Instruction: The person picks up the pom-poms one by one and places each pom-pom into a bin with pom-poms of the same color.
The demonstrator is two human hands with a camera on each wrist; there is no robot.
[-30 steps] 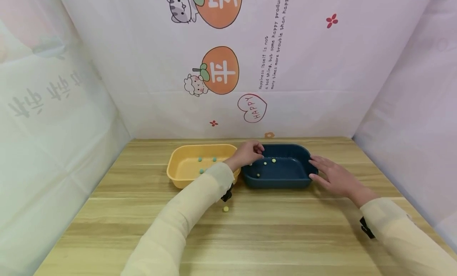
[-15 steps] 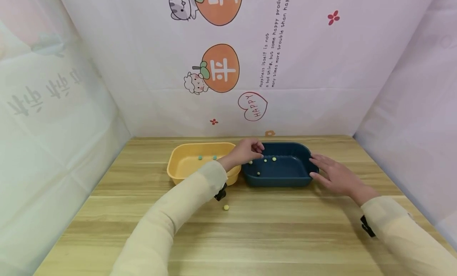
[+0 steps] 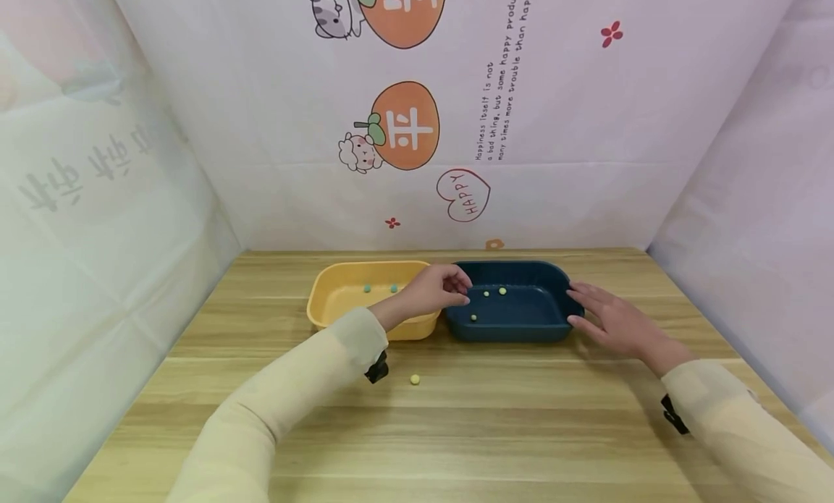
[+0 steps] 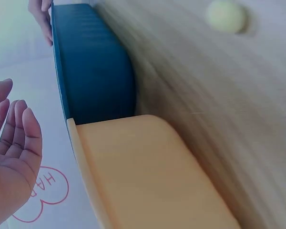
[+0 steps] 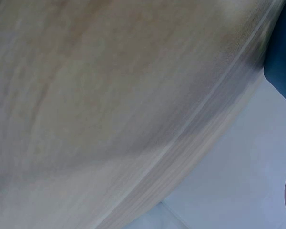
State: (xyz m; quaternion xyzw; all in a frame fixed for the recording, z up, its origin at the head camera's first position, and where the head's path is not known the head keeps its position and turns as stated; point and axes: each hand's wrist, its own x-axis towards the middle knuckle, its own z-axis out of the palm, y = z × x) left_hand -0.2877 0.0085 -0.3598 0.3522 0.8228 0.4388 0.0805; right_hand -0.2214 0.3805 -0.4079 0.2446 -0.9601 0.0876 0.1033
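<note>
My left hand [image 3: 431, 292] hovers over the side where the yellow basin [image 3: 339, 328] meets the dark blue basin [image 3: 508, 333]. In the left wrist view its fingers [image 4: 19, 136] are loosely bent, with nothing between them and the thumb. Straight fingers of my right hand [image 3: 615, 320] touch the right end of the blue basin. Inside the blue basin lie small pale yellow balls, among them one ball [image 3: 502, 291] near the middle. Teal balls, such as this teal ball [image 3: 394, 289], lie in the yellow basin, partly hidden by my left arm.
A single yellow ball [image 3: 415, 379] lies on the wooden table [image 3: 495, 430] in front of the basins. A printed white cloth [image 3: 554, 199] hangs behind the table, and plain cloth walls stand at both sides.
My left hand has drawn back left and slightly toward me from over the blue basin. Its forearm has swung left too. The right hand stays at the blue basin's end.
</note>
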